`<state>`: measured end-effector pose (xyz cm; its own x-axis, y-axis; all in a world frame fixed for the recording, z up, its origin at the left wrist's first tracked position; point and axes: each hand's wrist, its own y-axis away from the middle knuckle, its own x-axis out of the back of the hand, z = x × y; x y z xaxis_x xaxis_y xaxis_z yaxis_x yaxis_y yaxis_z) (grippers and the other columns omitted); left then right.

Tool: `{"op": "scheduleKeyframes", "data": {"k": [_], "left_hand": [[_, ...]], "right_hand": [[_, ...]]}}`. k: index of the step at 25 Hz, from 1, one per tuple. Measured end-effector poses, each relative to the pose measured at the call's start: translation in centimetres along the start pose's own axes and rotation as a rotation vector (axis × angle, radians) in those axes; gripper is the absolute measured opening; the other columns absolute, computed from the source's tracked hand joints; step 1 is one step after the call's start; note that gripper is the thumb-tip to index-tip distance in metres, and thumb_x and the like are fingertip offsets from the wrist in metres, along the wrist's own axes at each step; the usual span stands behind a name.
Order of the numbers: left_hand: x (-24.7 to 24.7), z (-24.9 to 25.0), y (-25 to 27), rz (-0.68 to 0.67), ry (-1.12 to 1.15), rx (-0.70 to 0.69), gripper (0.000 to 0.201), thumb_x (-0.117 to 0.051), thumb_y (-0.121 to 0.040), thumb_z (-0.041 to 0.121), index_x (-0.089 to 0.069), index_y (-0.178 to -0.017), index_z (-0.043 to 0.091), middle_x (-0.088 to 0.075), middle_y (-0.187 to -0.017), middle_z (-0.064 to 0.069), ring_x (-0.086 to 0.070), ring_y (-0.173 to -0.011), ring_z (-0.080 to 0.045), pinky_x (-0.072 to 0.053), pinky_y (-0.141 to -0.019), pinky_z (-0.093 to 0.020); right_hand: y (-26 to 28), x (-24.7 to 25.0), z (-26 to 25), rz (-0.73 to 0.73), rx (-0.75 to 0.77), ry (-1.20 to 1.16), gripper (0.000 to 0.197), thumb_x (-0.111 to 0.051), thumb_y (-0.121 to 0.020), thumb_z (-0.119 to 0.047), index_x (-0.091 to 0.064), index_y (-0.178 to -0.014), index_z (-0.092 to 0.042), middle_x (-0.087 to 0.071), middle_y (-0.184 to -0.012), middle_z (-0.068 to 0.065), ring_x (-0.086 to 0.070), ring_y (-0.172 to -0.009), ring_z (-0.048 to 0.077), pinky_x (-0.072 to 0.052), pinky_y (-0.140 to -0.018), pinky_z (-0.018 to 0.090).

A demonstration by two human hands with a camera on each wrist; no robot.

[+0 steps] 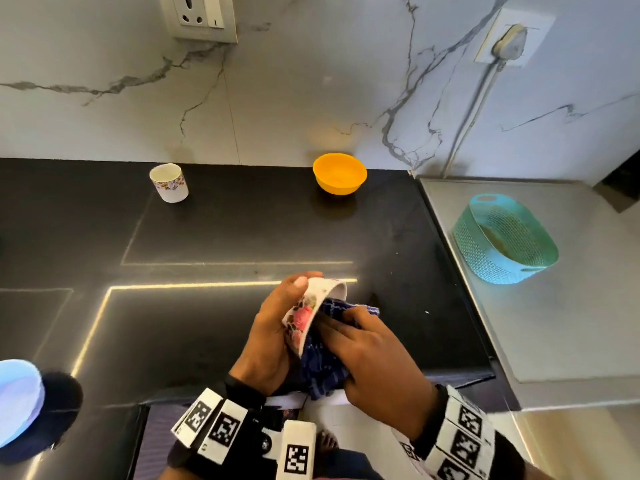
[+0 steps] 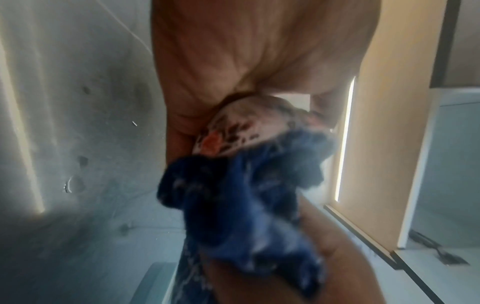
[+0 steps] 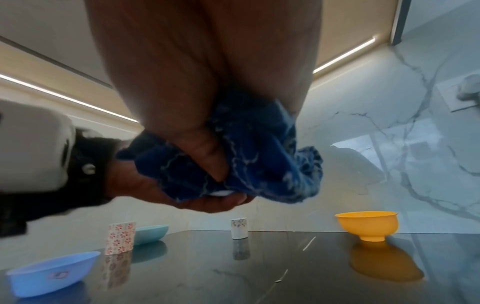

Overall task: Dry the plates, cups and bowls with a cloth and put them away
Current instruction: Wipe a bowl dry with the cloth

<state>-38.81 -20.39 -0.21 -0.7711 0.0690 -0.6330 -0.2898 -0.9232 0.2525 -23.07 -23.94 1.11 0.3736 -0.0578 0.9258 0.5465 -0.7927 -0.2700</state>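
Left hand (image 1: 273, 336) grips floral cup (image 1: 308, 315) tilted over black bench (image 1: 207, 237). Right hand (image 1: 374, 355) clutches blue cloth (image 1: 325, 368), pushed into cup mouth

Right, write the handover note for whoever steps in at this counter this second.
Left hand grips the floral bowl, tilted on its side above the counter edge. Right hand presses the blue cloth into it.
Orange bowl and white floral cup stand by the back wall; a patterned cup, teal bowl and light blue bowl stand at left.
Teal basket sits on the steel surface at right.
Left: finish this bowl, dry the rest, put away.
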Motion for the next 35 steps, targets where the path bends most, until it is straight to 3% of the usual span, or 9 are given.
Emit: {"op": "scheduleKeyframes", "data": {"k": [9,12,15,18,23,25,28,30,35], "left_hand": [[0.9,2.2,1.5,-0.196,-0.028,-0.115,0.065,-0.082,-0.06,0.057,-0.065,-0.107,0.015,-0.063,-0.101,-0.017,-0.059,-0.084,-0.03,-0.047,-0.073,-0.038],[0.8,2.2,1.1,-0.129,-0.086,-0.127,0.059,-0.082,-0.064,0.048,-0.064,-0.105,0.009,-0.063,-0.095,-0.018,-0.059,-0.08,-0.03,-0.048,-0.071,-0.037],[0.9,2.1,0.6,-0.064,-0.075,-0.029,0.056,-0.078,-0.073,0.047,-0.062,-0.107,0.006,-0.057,-0.096,-0.023,-0.054,-0.088,-0.037,-0.043,-0.079,-0.046],[1.7,3.2,0.8,-0.077,-0.054,0.087,0.049,-0.073,-0.08,0.046,-0.061,-0.107,0.008,-0.051,-0.097,-0.023,-0.049,-0.089,-0.037,-0.039,-0.082,-0.047],[4.1,5.2,1.3,-0.091,0.034,0.045,0.045,-0.069,-0.068,0.058,-0.074,-0.09,0.018,-0.068,-0.086,-0.009,-0.062,-0.079,-0.024,-0.052,-0.072,-0.035],[4.1,5.5,0.9,-0.112,0.008,-0.006,0.051,-0.077,-0.063,0.056,-0.072,-0.094,0.017,-0.069,-0.088,-0.009,-0.062,-0.079,-0.025,-0.052,-0.073,-0.036],[3.6,4.9,0.2,-0.055,-0.174,-0.028,0.044,-0.074,-0.074,0.043,-0.066,-0.098,0.006,-0.06,-0.089,-0.019,-0.054,-0.079,-0.03,-0.048,-0.068,-0.036],[3.4,4.9,-0.1,-0.019,-0.222,0.026,0.043,-0.072,-0.077,0.044,-0.066,-0.096,0.005,-0.055,-0.087,-0.019,-0.052,-0.073,-0.028,-0.044,-0.06,-0.033],[4.5,5.5,0.5,-0.069,-0.089,0.222,0.067,-0.075,-0.072,0.05,-0.063,-0.113,-0.001,-0.057,-0.098,-0.025,-0.057,-0.083,-0.035,-0.047,-0.075,-0.039]], "right_hand": [[-1.3,2.3,-5.8,-0.029,-0.279,-1.12,0.04,-0.052,-0.084,0.019,-0.063,-0.118,0.002,-0.069,-0.113,0.009,-0.065,-0.108,0.02,-0.05,-0.098,0.039],[-1.1,1.7,-5.1,-0.101,-0.239,-0.581,0.038,-0.055,-0.082,0.001,-0.066,-0.117,-0.01,-0.065,-0.117,0.002,-0.055,-0.108,0.012,-0.048,-0.093,0.026],[-1.7,0.5,-4.6,-0.205,-0.159,0.217,0.04,-0.066,-0.078,-0.021,-0.066,-0.118,-0.028,-0.065,-0.119,-0.01,-0.053,-0.106,0.023,-0.048,-0.084,0.035],[-2.6,-0.3,-5.3,-0.111,-0.172,0.076,0.041,-0.065,-0.074,-0.015,-0.068,-0.114,-0.024,-0.068,-0.113,-0.007,-0.056,-0.103,0.024,-0.051,-0.084,0.038],[-4.9,0.8,-9.0,-0.012,-0.294,-1.067,0.043,-0.054,-0.081,0.018,-0.068,-0.114,-0.007,-0.069,-0.113,-0.002,-0.064,-0.109,0.013,-0.049,-0.097,0.031],[-4.8,0.4,-8.6,-0.014,-0.268,-0.941,0.043,-0.056,-0.08,0.013,-0.067,-0.114,-0.011,-0.066,-0.114,-0.005,-0.06,-0.112,0.012,-0.049,-0.097,0.029],[-4.4,-1.1,-6.3,-0.184,-0.157,0.062,0.032,-0.058,-0.078,-0.015,-0.071,-0.106,-0.022,-0.068,-0.109,-0.005,-0.056,-0.106,0.022,-0.051,-0.082,0.039],[-4.5,-1.9,-6.0,-0.267,-0.18,0.35,0.032,-0.053,-0.081,-0.027,-0.07,-0.108,-0.027,-0.068,-0.11,-0.009,-0.057,-0.101,0.025,-0.049,-0.076,0.037],[-4.7,-1.3,-7.1,-0.163,-0.197,-0.137,0.037,-0.056,-0.074,-0.009,-0.07,-0.107,-0.018,-0.069,-0.107,-0.002,-0.059,-0.102,0.022,-0.052,-0.085,0.04]]}}
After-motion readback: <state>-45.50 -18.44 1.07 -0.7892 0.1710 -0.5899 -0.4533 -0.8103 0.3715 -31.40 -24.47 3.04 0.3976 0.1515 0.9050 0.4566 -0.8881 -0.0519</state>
